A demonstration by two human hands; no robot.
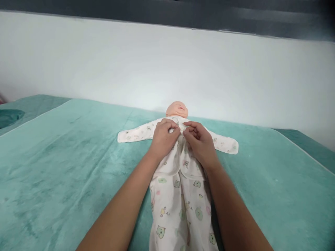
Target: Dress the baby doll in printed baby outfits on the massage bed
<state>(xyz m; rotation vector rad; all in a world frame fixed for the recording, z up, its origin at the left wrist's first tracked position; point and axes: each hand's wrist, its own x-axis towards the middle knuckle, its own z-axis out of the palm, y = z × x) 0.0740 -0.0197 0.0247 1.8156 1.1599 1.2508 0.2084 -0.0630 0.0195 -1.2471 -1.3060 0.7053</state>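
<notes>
A baby doll (177, 109) lies on its back on a teal blanket (65, 164), head away from me. It wears a white sleepsuit (180, 202) printed with small animals, sleeves spread to both sides. My left hand (163, 139) and my right hand (200, 141) meet on the doll's chest just under the chin. Both are closed in a pinch on the front edges of the sleepsuit, fingertips almost touching. What sits between the fingertips is too small to make out.
The teal blanket covers a wide flat surface that runs to a white wall (167, 69) behind the doll. A darker teal fold (10, 116) lies at the far left edge.
</notes>
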